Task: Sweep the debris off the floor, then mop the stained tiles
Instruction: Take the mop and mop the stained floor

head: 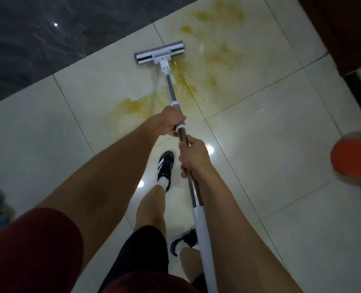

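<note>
A flat mop with a white and grey head point(159, 52) rests on the pale tiles ahead of me, its metal handle point(171, 87) running back toward my body. My left hand point(171, 123) is shut on the grey collar of the handle. Just behind it, my right hand point(193, 156) grips the bare metal shaft. Yellow-brown stains point(213, 58) spread over the tiles to the right of the mop head and beyond it. Another yellow patch point(133, 105) lies on the near left of the handle.
A dark glossy marble strip point(48, 39) borders the tiles at the upper left. Dark wooden furniture point(340, 28) stands at the upper right. An orange round object point(353, 159) sits at the right edge. My two feet in black shoes point(164, 168) stand on the tiles.
</note>
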Demonstrator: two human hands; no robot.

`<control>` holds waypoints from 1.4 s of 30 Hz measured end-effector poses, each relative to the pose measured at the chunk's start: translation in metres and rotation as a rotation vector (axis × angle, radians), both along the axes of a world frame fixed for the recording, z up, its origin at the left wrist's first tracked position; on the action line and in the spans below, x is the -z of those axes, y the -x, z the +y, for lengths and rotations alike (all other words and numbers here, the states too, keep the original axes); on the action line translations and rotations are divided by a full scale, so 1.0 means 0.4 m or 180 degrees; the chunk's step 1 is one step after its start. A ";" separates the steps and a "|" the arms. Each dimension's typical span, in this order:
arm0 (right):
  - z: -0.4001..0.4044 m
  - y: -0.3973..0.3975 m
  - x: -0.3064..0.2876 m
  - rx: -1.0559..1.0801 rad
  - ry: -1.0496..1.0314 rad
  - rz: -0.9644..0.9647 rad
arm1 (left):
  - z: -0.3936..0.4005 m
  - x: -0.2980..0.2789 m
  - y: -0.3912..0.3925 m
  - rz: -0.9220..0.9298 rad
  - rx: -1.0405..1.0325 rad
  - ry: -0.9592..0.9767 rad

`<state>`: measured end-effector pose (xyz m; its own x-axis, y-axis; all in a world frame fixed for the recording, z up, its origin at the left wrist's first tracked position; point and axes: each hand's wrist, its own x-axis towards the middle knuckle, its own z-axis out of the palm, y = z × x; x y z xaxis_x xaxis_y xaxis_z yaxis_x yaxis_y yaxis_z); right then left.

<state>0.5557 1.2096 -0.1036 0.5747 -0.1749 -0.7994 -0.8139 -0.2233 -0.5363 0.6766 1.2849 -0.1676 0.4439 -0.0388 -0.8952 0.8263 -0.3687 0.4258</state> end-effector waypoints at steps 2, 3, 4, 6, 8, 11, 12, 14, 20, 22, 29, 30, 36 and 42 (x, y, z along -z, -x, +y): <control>-0.045 0.110 -0.012 0.0056 -0.0004 -0.0006 | -0.050 -0.006 0.106 0.0040 0.0079 0.0040; -0.067 0.163 -0.019 0.0091 -0.0013 -0.0011 | -0.074 -0.007 0.158 0.0060 0.0111 0.0059; -0.090 0.215 -0.028 0.0129 -0.0028 -0.0008 | -0.098 -0.008 0.207 0.0080 0.0140 0.0078; -0.130 0.308 -0.041 0.0190 -0.0040 0.0008 | -0.140 -0.009 0.294 0.0106 0.0187 0.0104; -0.163 0.386 -0.050 0.0252 -0.0039 0.0042 | -0.176 -0.010 0.366 0.0121 0.0232 0.0097; -0.200 0.471 -0.062 0.0406 -0.0099 0.0088 | -0.220 -0.012 0.444 0.0102 0.0328 0.0044; -0.209 0.491 -0.065 0.0449 -0.0122 0.0079 | -0.232 -0.014 0.462 0.0096 0.0347 0.0038; -0.223 0.514 -0.070 0.0529 -0.0162 0.0046 | -0.249 -0.017 0.481 0.0043 0.0376 0.0003; -0.250 0.446 -0.061 0.0567 -0.0237 -0.0074 | -0.267 -0.004 0.419 -0.0206 0.0337 -0.0080; -0.253 0.403 -0.052 0.0581 -0.0267 -0.0104 | -0.273 0.002 0.381 -0.0201 0.0235 -0.0101; -0.277 0.112 -0.029 0.0551 -0.0253 -0.0182 | -0.295 0.012 0.094 -0.0312 0.0065 -0.0116; -0.281 0.053 -0.025 0.0556 -0.0250 -0.0164 | -0.298 0.012 0.036 -0.0299 0.0072 -0.0114; -0.301 -0.333 0.001 0.0835 -0.0418 -0.0028 | -0.316 0.030 -0.345 -0.0306 0.0011 -0.0085; -0.330 -0.713 0.036 0.0821 -0.0462 0.0031 | -0.346 0.028 -0.714 -0.0386 -0.0129 -0.0059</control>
<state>0.8410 1.0775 -0.1180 0.5182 -0.1977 -0.8321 -0.8392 0.0701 -0.5393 0.9621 1.1465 -0.1790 0.5498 -0.0027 -0.8353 0.7836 -0.3448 0.5168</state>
